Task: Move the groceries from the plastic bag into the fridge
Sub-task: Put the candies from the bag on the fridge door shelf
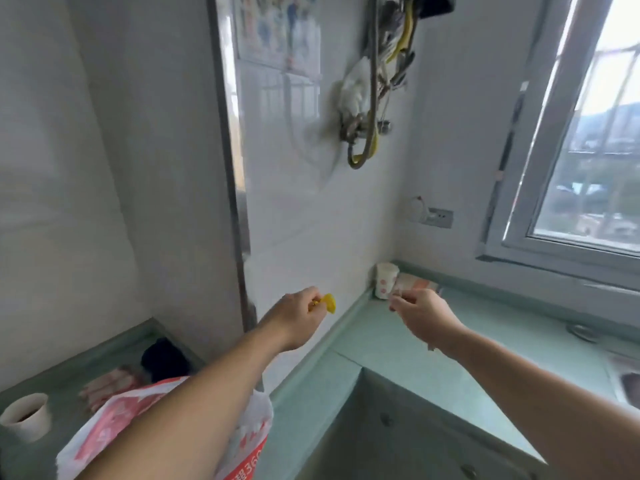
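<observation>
Nearest the camera, a white plastic bag (104, 431) with red-orange printing is sitting on the lower green table (52, 455) at the left, partly hidden under the left forearm; the digits "360" are showing in white on its orange band, beside characters too blurred to read. A white paper cup (26, 415) holding something dark is standing just left of the bag. Behind the bag a pink-and-white striped package (110, 384) is lying on the same table, and a dark object (164, 358), not identifiable, is sitting beyond it against the wall. Further out, both arms are reaching forward over the table corner. The left hand (299, 318) is curling its fingers and pinching a small yellow item (329, 303), held in the air in front of the white wall. The right hand (420, 318) is also curling its fingers around something small; what it is gripping cannot be told. Beyond the hands, in the far corner of the upper green table (398, 348), a white cup with red dots (386, 280) is standing just beside a toppled orange-and-white package (415, 284); no lettering is legible on either. A wall socket (440, 217) is sitting above them, and a window (588, 133) is filling the right side.
</observation>
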Motion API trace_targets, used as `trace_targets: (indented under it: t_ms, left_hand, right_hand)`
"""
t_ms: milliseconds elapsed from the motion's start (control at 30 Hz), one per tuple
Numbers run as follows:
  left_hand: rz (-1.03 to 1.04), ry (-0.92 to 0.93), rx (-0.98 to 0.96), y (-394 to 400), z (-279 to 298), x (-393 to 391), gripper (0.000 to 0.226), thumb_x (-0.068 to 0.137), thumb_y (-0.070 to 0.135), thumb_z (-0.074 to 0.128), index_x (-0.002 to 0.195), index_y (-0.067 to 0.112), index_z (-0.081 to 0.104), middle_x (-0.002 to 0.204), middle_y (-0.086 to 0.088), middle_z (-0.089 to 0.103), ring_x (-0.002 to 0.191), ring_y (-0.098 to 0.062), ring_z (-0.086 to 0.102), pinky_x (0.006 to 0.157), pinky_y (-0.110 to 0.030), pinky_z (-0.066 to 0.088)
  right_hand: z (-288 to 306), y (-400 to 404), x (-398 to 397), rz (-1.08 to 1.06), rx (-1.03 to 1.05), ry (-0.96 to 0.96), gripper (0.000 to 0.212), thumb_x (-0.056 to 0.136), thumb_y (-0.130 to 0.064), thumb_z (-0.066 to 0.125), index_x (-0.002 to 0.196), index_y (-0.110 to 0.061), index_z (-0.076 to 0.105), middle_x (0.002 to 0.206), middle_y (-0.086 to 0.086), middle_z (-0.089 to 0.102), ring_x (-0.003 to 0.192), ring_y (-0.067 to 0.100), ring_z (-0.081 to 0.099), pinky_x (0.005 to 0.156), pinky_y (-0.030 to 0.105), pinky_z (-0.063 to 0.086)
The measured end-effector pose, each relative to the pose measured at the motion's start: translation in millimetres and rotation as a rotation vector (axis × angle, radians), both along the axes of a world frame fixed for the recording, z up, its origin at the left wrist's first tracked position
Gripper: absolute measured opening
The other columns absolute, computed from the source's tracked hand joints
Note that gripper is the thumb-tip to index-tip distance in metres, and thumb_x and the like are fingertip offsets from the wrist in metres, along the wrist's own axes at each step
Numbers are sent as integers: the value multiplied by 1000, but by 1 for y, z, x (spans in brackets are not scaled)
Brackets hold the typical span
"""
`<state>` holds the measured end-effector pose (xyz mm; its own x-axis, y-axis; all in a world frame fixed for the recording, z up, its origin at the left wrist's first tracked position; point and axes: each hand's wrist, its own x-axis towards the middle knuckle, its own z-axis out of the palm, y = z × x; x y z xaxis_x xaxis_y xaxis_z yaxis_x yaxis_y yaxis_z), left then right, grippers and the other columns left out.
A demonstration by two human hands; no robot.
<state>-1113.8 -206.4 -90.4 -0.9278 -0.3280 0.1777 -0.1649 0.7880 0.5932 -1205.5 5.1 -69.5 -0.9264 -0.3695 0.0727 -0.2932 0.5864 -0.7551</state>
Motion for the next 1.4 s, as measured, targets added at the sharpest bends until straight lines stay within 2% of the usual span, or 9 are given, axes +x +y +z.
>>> trace_targets:
  t_ms: [200, 267, 467, 533, 833, 967, 1067, 1233, 1400]
  left_hand:
    - [-190, 65, -52, 122, 45, -52, 29, 93, 37, 50, 69, 21, 49, 78, -10, 61, 77, -30, 55, 64, -35, 40]
    - [-262, 92, -73, 170, 57, -69, 23, 93, 36, 51, 80, 19, 58, 83, -11, 64, 83, -31, 58, 68, -34, 42]
    - [-456, 147, -42, 308, 77, -103, 26, 90, 42, 51, 82, 18, 58, 64, 0, 57, 69, -27, 54, 64, -35, 45]
    - [-527, 132, -60, 349, 80, -113, 24, 92, 39, 51, 82, 18, 59, 62, 4, 52, 67, -23, 49, 62, -32, 39]
    - [-923, 141, -17, 540, 65, -165, 23, 92, 44, 51, 82, 26, 60, 70, 3, 56, 68, -21, 52, 66, -32, 44]
    - [-1149, 130, 38, 631, 56, -177, 23, 92, 44, 52, 80, 27, 61, 72, 0, 62, 70, -23, 56, 66, -32, 46]
    - [-1328, 120, 71, 697, 54, -176, 22, 92, 40, 53, 84, 24, 65, 70, 1, 62, 69, -24, 58, 63, -30, 45]
    - [-1700, 130, 7, 792, 46, -134, 20, 90, 34, 51, 91, 18, 63, 82, -4, 65, 74, -25, 60, 64, -34, 46]
    - [-2098, 126, 78, 848, 52, -25, 19, 93, 28, 42, 87, 19, 57, 83, -10, 65, 80, -30, 58, 63, -31, 36]
  right_hand:
    - [33, 128, -11, -152, -83, 59, 27, 91, -30, 52, 79, -12, 67, 64, 3, 57, 41, 16, 42, 33, 20, 34]
    - [43, 177, -15, -206, -118, 51, 27, 91, -27, 51, 79, -8, 65, 64, 4, 58, 38, 17, 43, 34, 20, 35]
    - [53, 315, -20, -382, -86, 191, 35, 91, -28, 54, 60, -11, 59, 49, -5, 57, 35, 11, 41, 40, 21, 37]
    - [56, 355, -12, -445, -29, 252, 37, 92, -29, 55, 59, -12, 59, 47, -6, 54, 42, 9, 45, 45, 23, 36]
    - [47, 519, 30, -860, 73, 291, 30, 91, -34, 56, 73, -11, 61, 68, 2, 63, 71, 22, 59, 66, 35, 45]
    - [45, 579, 61, -1074, 127, 240, 26, 94, -34, 52, 72, -22, 55, 71, -5, 59, 73, 18, 56, 59, 28, 42]
    - [50, 612, 93, -1275, 151, 233, 17, 95, -36, 50, 92, -23, 61, 83, -3, 61, 79, 16, 55, 62, 25, 38]
    - [42, 641, 171, -1633, 150, 183, 34, 92, -33, 51, 63, -17, 45, 62, -4, 51, 65, 19, 51, 59, 31, 37]
    - [39, 625, 281, -1992, 134, 156, 39, 96, -37, 46, 67, -11, 46, 65, 9, 57, 59, 20, 45, 54, 30, 31]
